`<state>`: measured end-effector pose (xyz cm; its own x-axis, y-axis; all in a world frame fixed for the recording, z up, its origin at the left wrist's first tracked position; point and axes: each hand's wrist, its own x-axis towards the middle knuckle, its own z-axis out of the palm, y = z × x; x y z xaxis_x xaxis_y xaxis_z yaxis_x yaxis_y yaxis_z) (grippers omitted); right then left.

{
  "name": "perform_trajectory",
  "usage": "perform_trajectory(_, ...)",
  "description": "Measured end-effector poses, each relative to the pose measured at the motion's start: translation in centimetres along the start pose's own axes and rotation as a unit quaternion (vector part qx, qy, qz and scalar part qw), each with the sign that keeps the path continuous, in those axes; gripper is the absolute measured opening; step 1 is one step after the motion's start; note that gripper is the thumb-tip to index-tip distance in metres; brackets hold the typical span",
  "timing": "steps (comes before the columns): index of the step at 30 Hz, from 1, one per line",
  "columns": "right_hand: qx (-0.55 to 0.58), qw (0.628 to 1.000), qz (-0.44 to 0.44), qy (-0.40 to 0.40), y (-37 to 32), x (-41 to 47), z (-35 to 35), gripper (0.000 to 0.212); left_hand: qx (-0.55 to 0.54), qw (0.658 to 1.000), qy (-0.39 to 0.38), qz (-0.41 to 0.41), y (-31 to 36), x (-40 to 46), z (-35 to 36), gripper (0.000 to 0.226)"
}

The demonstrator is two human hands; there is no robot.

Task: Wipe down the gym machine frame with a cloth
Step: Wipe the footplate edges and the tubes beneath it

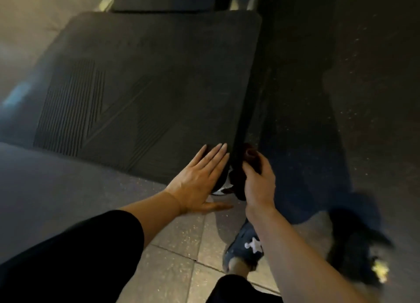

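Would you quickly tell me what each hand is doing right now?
Left hand: open, fingers straight, flat on the platform near its corner.
Right hand: closed around a dark cloth, held at the platform's edge.

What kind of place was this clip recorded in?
Most likely a gym: a big ribbed footplate on a machine, speckled rubber floor tiles, and a dark cloth gripped in the right hand.
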<state>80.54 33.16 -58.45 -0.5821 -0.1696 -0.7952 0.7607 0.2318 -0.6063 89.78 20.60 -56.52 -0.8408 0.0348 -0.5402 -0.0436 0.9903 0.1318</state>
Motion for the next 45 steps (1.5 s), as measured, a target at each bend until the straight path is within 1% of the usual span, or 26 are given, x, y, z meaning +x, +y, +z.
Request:
perform_trajectory(2, -0.045, 0.998, -0.019, -0.025, -1.8, 1.3, -1.3, 0.041, -0.097, 0.989, 0.031, -0.107, 2.9, 0.8, 0.0, 0.093)
perform_trajectory(3, -0.063, 0.997, -0.020, -0.043, -2.7, 2.1, -2.1, 0.046, -0.174, 0.968, 0.076, -0.165, 4.9, 1.4, -0.1, 0.084)
perform_trajectory(6, -0.104, 0.991, -0.007, -0.079, -4.9, 3.7, -4.6, 0.052, -0.327, 0.869, 0.275, -0.249, 11.2, 3.4, -0.3, 0.057)
perform_trajectory(8, -0.176, 0.974, -0.010, -0.144, -6.2, 5.1, -6.3, 0.047, -0.393, 0.805, 0.328, -0.300, 14.5, 5.6, -1.3, 0.047)
perform_trajectory(9, -0.219, 0.960, -0.011, -0.177, -6.8, 5.9, -7.3, 0.044, -0.456, 0.753, 0.317, -0.352, 15.8, 7.2, -2.5, 0.046)
perform_trajectory(10, -0.250, 0.946, -0.011, -0.204, -7.6, 6.4, -8.3, 0.042, -0.554, 0.669, 0.285, -0.405, 16.5, 8.7, -3.6, 0.046)
perform_trajectory(12, -0.262, 0.930, -0.012, -0.256, -8.8, 7.4, -9.8, 0.039, -0.746, 0.424, 0.262, -0.442, 16.7, 11.6, -5.6, 0.042)
perform_trajectory(13, -0.255, 0.928, 0.001, -0.272, -9.4, 7.7, -10.3, 0.037, -0.796, 0.315, 0.262, -0.444, 16.5, 12.8, -6.2, 0.037)
perform_trajectory(14, -0.242, 0.929, 0.020, -0.280, -10.1, 8.0, -10.6, 0.034, -0.816, 0.246, 0.267, -0.450, 16.2, 13.8, -6.4, 0.032)
perform_trajectory(16, -0.206, 0.933, 0.068, -0.286, -10.8, 9.1, -10.8, 0.033, -0.811, 0.158, 0.286, -0.485, 15.8, 15.5, -5.8, 0.030)
perform_trajectory(18, -0.182, 0.942, 0.104, -0.261, -10.8, 10.6, -10.7, 0.037, -0.806, 0.053, 0.303, -0.506, 15.6, 16.3, -4.7, 0.032)
perform_trajectory(21, -0.200, 0.956, 0.082, -0.198, -10.0, 12.8, -9.9, 0.032, -0.826, -0.109, 0.316, -0.454, 14.7, 17.2, -3.3, 0.034)
perform_trajectory(22, -0.222, 0.953, 0.070, -0.192, -9.3, 13.3, -9.6, 0.027, -0.826, -0.143, 0.321, -0.441, 14.5, 17.6, -2.4, 0.035)
perform_trajectory(24, -0.271, 0.938, 0.043, -0.211, -8.1, 14.2, -8.6, 0.017, -0.821, -0.177, 0.332, -0.430, 14.1, 18.3, -1.0, 0.035)
perform_trajectory(26, -0.288, 0.924, 0.041, -0.247, -7.4, 15.1, -7.6, 0.013, -0.813, -0.189, 0.347, -0.427, 13.8, 19.1, 0.5, 0.033)
perform_trajectory(28, -0.284, 0.908, 0.054, -0.303, -6.2, 16.3, -7.1, 0.015, -0.809, -0.171, 0.359, -0.434, 13.3, 20.4, 2.4, 0.028)
perform_trajectory(31, -0.317, 0.869, 0.013, -0.380, -3.7, 18.2, -6.3, 0.031, -0.778, -0.080, 0.350, -0.516, 12.2, 22.2, 5.7, 0.013)
perform_trajectory(33, -0.325, 0.861, -0.036, -0.389, -2.2, 20.3, -5.6, 0.040, -0.741, -0.030, 0.362, -0.565, 11.4, 23.3, 7.9, 0.009)
perform_trajectory(36, -0.312, 0.854, -0.109, -0.403, -0.3, 23.4, -4.1, 0.048, -0.742, 0.013, 0.398, -0.539, 10.3, 24.3, 11.1, 0.017)
perform_trajectory(38, -0.308, 0.826, -0.203, -0.426, 1.2, 25.0, -2.4, 0.050, -0.755, 0.036, 0.423, -0.500, 9.7, 24.7, 13.0, 0.017)
perform_trajectory(39, -0.299, 0.800, -0.273, -0.443, 2.2, 25.9, -1.3, 0.049, -0.741, 0.068, 0.450, -0.494, 9.5, 25.2, 14.1, 0.017)
perform_trajectory(40, -0.290, 0.762, -0.347, -0.463, 3.4, 26.8, 0.0, 0.047, -0.700, 0.145, 0.482, -0.507, 9.4, 25.6, 15.2, 0.020)
perform_trajectory(42, -0.312, 0.644, -0.487, -0.501, 5.6, 28.5, 2.7, 0.039, -0.529, 0.351, 0.513, -0.577, 9.0, 26.2, 17.1, 0.039)
perform_trajectory(43, -0.333, 0.573, -0.553, -0.506, 6.6, 29.4, 3.9, 0.036, -0.437, 0.421, 0.505, -0.614, 8.7, 26.7, 18.0, 0.049)
perform_trajectory(44, -0.354, 0.496, -0.608, -0.508, 7.3, 30.1, 4.8, 0.038, -0.378, 0.451, 0.485, -0.647, 8.2, 26.9, 18.6, 0.055)
perform_trajectory(45, -0.378, 0.427, -0.646, -0.507, 7.8, 30.6, 5.6, 0.041, -0.346, 0.458, 0.469, -0.672, 7.6, 27.1, 19.1, 0.059)
